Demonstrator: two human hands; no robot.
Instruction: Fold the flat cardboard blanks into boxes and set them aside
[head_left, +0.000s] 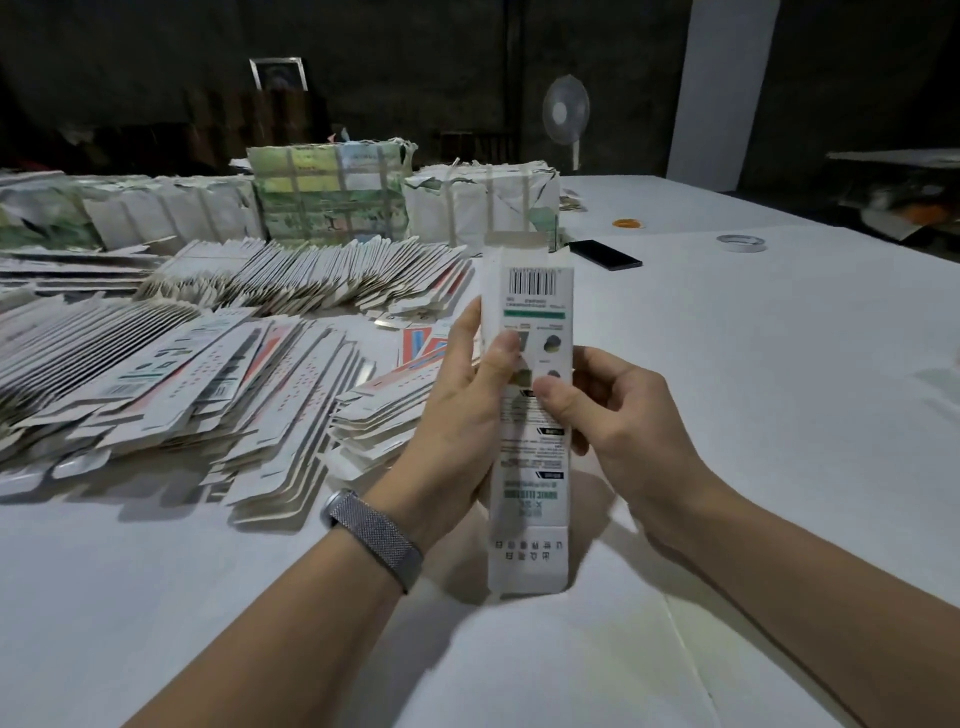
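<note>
Carton (530, 415), held upright above table (727, 364), pinched between left hand (457, 415) and right hand (618, 415); thumbs on front panel, other fingers hidden behind. Print too blurred to read. Left of fingers: blanks (171, 384), heaps cut off at frame edge.

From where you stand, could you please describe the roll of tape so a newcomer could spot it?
Look across the white table to its far right. Past the black phone lies the roll of tape, a pale flat ring, larger than the small orange ring beyond.
</note>
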